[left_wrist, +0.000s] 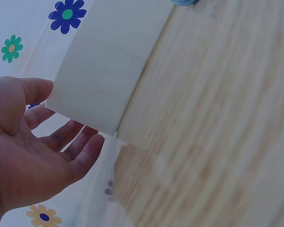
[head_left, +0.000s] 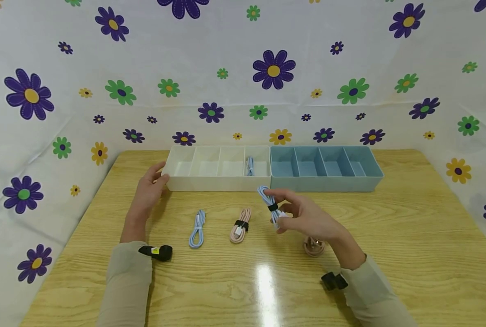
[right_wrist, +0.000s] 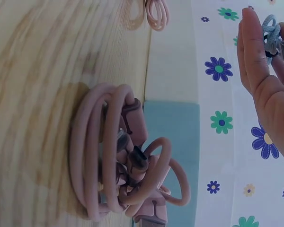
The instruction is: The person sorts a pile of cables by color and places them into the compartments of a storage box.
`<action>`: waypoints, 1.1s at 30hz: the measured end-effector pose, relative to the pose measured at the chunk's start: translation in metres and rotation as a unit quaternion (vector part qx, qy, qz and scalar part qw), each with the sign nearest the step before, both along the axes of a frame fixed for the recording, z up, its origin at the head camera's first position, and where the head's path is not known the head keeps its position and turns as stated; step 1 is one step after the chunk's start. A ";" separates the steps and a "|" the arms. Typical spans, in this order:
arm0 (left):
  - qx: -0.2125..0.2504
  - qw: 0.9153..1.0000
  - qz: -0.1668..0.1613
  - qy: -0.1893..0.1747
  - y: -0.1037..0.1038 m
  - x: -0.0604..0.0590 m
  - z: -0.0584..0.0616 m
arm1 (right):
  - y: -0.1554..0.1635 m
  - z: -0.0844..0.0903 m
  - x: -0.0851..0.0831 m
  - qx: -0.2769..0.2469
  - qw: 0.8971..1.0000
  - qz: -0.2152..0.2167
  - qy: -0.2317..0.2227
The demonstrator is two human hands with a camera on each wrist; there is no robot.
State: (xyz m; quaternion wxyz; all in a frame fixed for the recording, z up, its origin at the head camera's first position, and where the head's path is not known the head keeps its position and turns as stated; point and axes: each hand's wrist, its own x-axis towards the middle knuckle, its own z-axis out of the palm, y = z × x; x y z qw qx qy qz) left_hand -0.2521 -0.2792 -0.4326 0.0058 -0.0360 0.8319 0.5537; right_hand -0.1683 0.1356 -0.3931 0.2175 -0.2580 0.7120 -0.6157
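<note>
My right hand (head_left: 308, 219) pinches a coiled light-blue cable (head_left: 273, 206), bound with a black strap, above the table in front of the boxes. In the right wrist view that blue cable (right_wrist: 271, 38) shows between thumb and fingers. My left hand (head_left: 147, 193) touches the left end of the white divided box (head_left: 218, 184). In the left wrist view, its loosely bent fingers and thumb lie along the edge of the box's end wall (left_wrist: 104, 66). Another blue cable (head_left: 250, 166) sits in the white box's rightmost compartment.
A blue divided box (head_left: 328, 184) adjoins the white one. On the wooden table (head_left: 210, 286) lie a blue coiled cable (head_left: 197, 229), a pink cable with a black strap (head_left: 240, 225), and a brownish-pink coiled cable (head_left: 314, 246) below my right hand. A flowered cloth (head_left: 226, 91) hangs behind.
</note>
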 end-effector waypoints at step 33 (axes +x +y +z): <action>0.001 1.000 -0.006 0.000 0.000 0.001 0.002 | 0.001 0.002 -0.002 0.014 0.997 -0.081 -0.001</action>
